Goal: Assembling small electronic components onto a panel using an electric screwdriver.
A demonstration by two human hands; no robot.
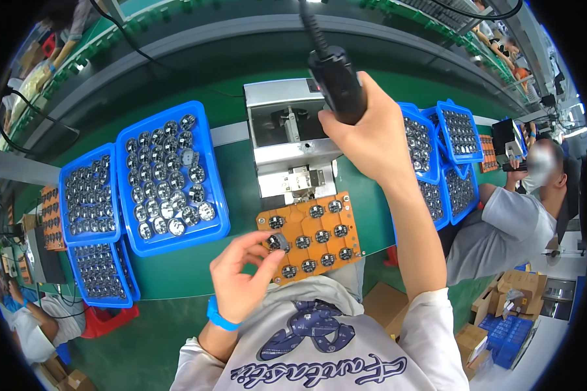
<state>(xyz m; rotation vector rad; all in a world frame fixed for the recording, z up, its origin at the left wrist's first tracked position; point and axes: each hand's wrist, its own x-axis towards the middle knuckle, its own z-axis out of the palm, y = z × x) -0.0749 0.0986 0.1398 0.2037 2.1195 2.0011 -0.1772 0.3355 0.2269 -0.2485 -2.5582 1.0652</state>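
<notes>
My right hand (378,133) is wrapped round a black handheld power tool (338,85), probably an electric screwdriver, with a coiled cord rising from its top. Its lower end is hidden behind my hand. With thumb and finger, my left hand (236,277) pinches a small round black-and-silver part (278,242) at the left side of an orange fixture board (296,225). Several similar round parts sit in rows on that board. Whether the pinched part rests in the board or is lifted off it, I cannot tell. A blue band circles my left wrist.
Behind the board stands a silver metal machine (287,155). Blue trays (223,218) full of round parts lie left, and more blue trays (477,155) are stacked right. A co-worker in a grey shirt (502,225) sits at the right. Cardboard boxes (471,342) stand on the floor.
</notes>
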